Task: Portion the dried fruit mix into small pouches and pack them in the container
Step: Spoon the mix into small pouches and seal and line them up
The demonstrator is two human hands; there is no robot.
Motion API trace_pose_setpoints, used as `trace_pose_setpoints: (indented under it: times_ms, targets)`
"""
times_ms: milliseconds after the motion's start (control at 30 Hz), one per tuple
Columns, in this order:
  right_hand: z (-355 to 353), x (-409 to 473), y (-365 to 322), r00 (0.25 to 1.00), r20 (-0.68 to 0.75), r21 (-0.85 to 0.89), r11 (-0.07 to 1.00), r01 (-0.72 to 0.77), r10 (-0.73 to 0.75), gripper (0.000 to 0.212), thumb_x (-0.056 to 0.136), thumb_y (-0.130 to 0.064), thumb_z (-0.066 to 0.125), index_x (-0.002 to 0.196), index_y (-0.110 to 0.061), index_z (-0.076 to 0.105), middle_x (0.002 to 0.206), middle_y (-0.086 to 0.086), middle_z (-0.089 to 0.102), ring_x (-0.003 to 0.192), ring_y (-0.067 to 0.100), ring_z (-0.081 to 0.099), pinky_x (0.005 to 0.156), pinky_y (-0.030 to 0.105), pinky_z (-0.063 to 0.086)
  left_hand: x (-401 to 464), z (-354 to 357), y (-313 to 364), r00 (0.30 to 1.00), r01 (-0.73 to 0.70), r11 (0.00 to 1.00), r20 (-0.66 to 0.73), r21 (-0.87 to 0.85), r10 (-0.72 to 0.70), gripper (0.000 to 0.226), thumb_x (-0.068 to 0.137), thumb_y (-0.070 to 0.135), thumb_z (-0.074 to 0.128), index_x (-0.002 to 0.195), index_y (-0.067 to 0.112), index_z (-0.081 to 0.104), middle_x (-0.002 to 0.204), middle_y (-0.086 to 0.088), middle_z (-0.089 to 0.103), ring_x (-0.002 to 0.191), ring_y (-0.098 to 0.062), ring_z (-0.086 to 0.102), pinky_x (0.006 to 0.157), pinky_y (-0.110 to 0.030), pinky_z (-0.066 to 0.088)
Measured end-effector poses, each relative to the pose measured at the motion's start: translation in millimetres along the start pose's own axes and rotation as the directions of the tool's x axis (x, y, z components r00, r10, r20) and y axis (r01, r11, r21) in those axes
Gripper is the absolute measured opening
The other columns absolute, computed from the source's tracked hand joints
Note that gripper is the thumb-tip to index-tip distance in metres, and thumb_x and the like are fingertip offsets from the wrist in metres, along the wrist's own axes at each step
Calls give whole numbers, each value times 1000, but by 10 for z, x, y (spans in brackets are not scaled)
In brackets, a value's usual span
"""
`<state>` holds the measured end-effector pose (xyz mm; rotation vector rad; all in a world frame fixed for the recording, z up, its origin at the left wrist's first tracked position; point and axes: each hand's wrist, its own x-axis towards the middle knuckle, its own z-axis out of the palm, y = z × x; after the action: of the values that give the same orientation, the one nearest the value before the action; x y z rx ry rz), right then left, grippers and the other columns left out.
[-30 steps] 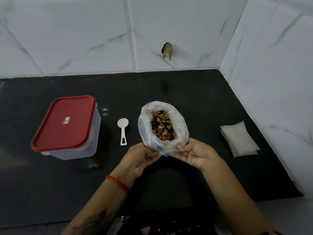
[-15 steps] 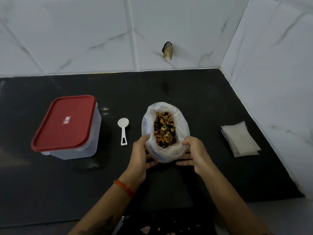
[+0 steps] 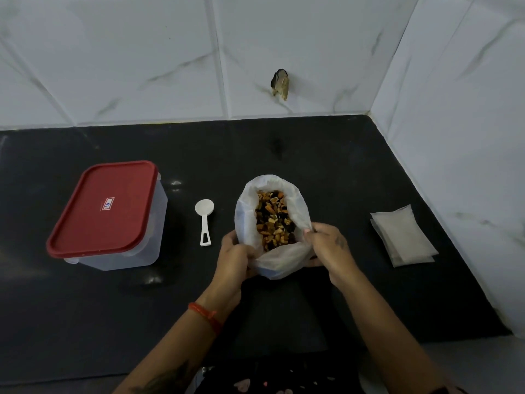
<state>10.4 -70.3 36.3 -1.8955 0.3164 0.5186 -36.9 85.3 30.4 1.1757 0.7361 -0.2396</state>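
Toward the left edge of the black stone bench (image 3: 85,322) stands the clear plastic container with the red rectangular lid (image 3: 106,211), lid on and untouched; just to its right lies the small white plastic scoop (image 3: 204,220), bowl toward the back wall, handle toward me, well apart from either hand; neither has moved over the last second.

At the middle of the bench sits the translucent white plastic bag of dried fruit mix (image 3: 272,223); a second ago I cupped it low at its base with both hands, and since then my hands have climbed up its sides to the mouth. My left hand (image 3: 234,257) now curls round the near-left wall of the bag, fingers wrapped on the plastic; my right hand (image 3: 326,245) pinches the near-right rim between thumb and fingertips, pulling it outward; the mouth now gapes wider and the brown, orange and dark pieces show plainly inside.

Near the right edge of the bench lies the small stack of flat whitish empty pouches (image 3: 404,237), unchanged and out of my reach for now.

I judge this as the bag being opened and settled for scooping; no pouch is filled yet, so portioning has not begun; next I will need one hand free for the scoop.
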Motion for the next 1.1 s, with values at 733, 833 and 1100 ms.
trace_pose_setpoints:
  times_ms: [733,833,1100]
  targets:
    - [48,129,-220,913,372,-750,526,402,-167,112,81,-37,69,148,-12,-17,157,7,-18,145,22,-12,117,39,12,687,183,754,804,-296,-660,553,691,218,97,76,75,46,150,24,9,158,5,15,145,-14,9,104,-60,-21]
    - [87,129,-236,909,378,-742,529,412,-179,102,85,-33,65,150,-14,-10,158,8,-13,146,23,-7,116,40,16,666,192,792,814,-318,-639,547,701,194,96,76,73,50,150,25,12,157,3,18,145,-15,12,105,-61,-19]
    - [233,318,-312,819,271,-689,492,532,-506,55,84,-19,62,135,-11,42,137,7,42,128,19,41,104,23,33,603,292,650,694,-349,-635,646,689,319,49,94,36,44,141,27,35,146,6,39,142,-17,18,113,-53,-9]
